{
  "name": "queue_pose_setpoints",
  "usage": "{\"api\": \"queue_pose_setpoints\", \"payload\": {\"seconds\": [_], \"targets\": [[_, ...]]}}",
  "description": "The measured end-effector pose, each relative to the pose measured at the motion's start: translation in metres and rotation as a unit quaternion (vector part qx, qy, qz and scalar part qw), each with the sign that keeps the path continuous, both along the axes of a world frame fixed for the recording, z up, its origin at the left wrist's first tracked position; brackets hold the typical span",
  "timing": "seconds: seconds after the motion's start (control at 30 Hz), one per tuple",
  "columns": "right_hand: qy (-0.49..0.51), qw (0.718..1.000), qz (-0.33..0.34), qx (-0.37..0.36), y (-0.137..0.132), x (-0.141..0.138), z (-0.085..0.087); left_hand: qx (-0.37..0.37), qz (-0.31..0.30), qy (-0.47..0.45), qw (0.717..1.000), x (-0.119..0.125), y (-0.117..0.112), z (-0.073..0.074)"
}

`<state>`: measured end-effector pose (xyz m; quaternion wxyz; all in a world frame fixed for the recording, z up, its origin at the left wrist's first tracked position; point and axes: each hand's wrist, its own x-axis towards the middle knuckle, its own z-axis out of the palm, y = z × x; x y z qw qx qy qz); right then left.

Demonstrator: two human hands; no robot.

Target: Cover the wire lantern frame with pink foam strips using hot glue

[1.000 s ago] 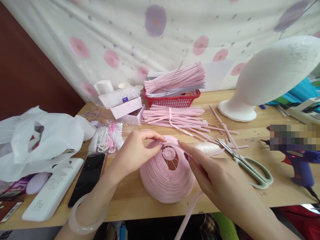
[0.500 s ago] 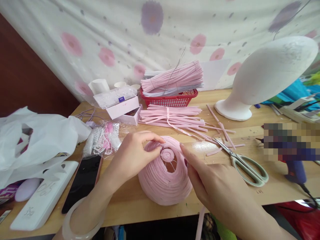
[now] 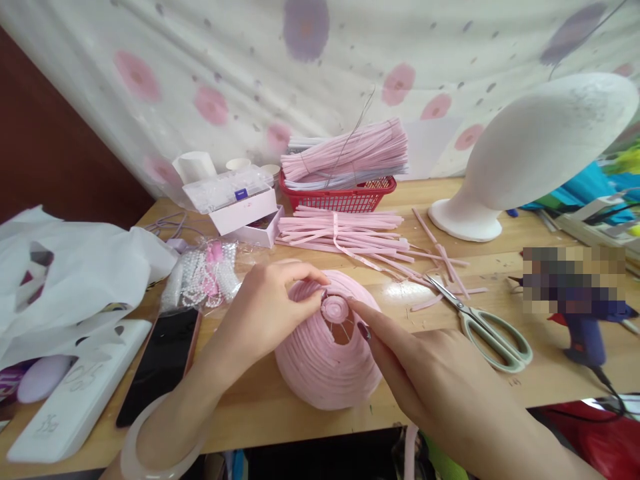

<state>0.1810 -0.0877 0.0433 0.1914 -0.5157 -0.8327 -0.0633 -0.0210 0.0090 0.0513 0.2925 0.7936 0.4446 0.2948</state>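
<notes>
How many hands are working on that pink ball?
2: the left hand at the upper left of the pink ball, the right hand at its right side.

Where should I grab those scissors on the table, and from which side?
I'd take the scissors by their pale green handles, coming from the near right side. They lie flat with the rounded handle loops toward you and the pointed blades aimed away to the left, so fingers coming from there should stay clear of the tips.
</notes>
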Motion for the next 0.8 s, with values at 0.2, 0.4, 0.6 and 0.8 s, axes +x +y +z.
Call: {"api": "queue_pose_setpoints", "payload": {"seconds": [0.2,0.4,0.6,0.8], "targets": [[0.083,0.993,-0.003,-0.082,-0.004,-0.004,0.007,-0.006,-0.001,-0.006,1.000,0.001,0.001,0.000],[0.123,0.984,-0.028,-0.127,-0.008,-0.010,0.002,0.001,0.001,-0.004,1.000,0.001,0.002,0.000],[0.106,0.987,-0.044,-0.108,-0.013,-0.013,-0.011,-0.023,-0.008,-0.017,1.000,-0.005,0.001,-0.002],[0.045,0.997,-0.040,-0.057,-0.019,-0.014,-0.026,0.063,-0.032,-0.006,0.997,-0.020,-0.012,-0.010]]}}
